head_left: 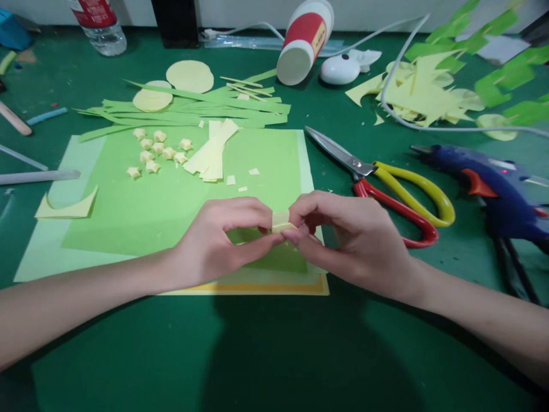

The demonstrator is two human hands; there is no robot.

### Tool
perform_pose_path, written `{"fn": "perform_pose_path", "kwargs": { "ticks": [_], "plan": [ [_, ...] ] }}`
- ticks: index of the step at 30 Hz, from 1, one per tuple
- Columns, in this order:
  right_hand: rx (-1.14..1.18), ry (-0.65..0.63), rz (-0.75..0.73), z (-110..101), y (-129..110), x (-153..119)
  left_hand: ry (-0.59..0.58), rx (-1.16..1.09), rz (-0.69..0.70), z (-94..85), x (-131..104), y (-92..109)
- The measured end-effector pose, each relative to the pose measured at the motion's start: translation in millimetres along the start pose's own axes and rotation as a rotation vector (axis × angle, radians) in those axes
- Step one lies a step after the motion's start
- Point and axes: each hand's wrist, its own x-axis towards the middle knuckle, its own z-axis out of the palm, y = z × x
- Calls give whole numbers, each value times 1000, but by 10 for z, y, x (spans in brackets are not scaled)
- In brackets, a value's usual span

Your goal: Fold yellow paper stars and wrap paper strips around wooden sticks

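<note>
Between my two hands is a small pale yellow paper piece (281,220), folded at its lower edge. My left hand (231,232) pinches its left side with thumb and fingertips. The right side is pinched by my right hand (343,234), whose fingers are curled and partly hide the paper. Below both hands lie green paper sheets (141,212). Several small folded yellow paper stars (158,149) sit on the sheets at the upper left. Beside them, pale yellow strips (214,151) lie crossed, with a few tiny scraps (231,180) nearby.
Scissors (364,169) and a blue glue gun (493,183) lie at the right. Behind are green strips (193,109), yellow paper circles (189,76), a tipped paper cup (304,40), a white device (340,70), a cable (383,94), yellow offcuts (424,86) and a bottle (103,28).
</note>
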Motion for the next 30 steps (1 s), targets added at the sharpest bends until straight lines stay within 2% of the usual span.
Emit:
{"fn": "perform_pose_path", "kwargs": {
  "ticks": [7, 12, 17, 22, 27, 30],
  "plan": [
    [-19, -30, 83, -2, 18, 5, 78, -161, -159, -18, -10, -12],
    [-27, -18, 50, 35, 21, 17, 129, -308, -212, -27, 6, -15],
    [181, -39, 199, -36, -57, 31, 22, -513, -201, -50, 16, -52],
    [436, -137, 369, -81, -111, 21, -87, -765, -308, -71, 42, -74],
    [506, -238, 338, -74, -126, 30, -92, -770, -371, -77, 47, -63],
    [474, -244, 328, -65, -131, 32, -77, -727, -424, -67, 40, -44]
  ]
}}
